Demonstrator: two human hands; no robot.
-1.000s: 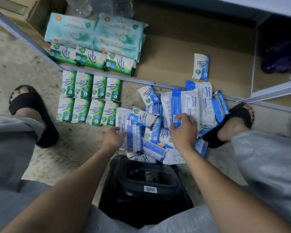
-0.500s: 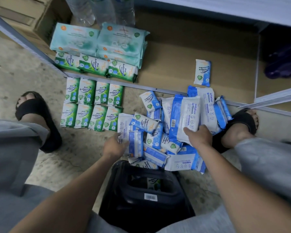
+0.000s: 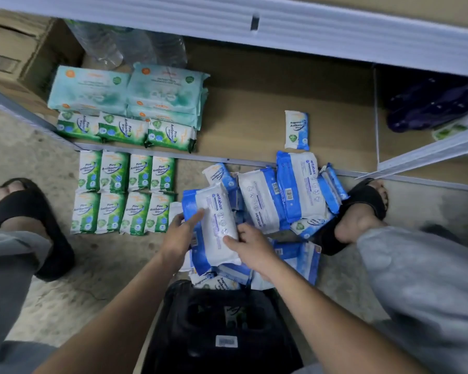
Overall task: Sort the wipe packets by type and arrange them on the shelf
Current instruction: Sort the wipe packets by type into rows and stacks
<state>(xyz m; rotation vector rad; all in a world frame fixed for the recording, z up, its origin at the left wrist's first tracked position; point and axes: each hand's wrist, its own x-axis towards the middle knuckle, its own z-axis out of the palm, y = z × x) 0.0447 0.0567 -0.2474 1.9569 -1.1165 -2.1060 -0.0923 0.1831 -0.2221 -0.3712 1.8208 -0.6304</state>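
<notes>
Eight small green pine packets [image 3: 125, 193] lie in two rows of four, to the left of the left hand [image 3: 181, 233]. Beyond them, on the shelf [image 3: 254, 117], three wider green pine packs [image 3: 125, 129] lie in one row. Behind these are two stacks of teal packs [image 3: 127, 87], with at least four showing. One small blue-and-white packet [image 3: 297, 130] lies alone on the shelf, beyond the right hand [image 3: 250, 247]. The two hands hold one large antabax pack [image 3: 216, 225]. Two further antabax packs [image 3: 297, 182] lie flat just beyond the right hand. The rest of the blue heap [image 3: 305, 228] is too jumbled to count.
</notes>
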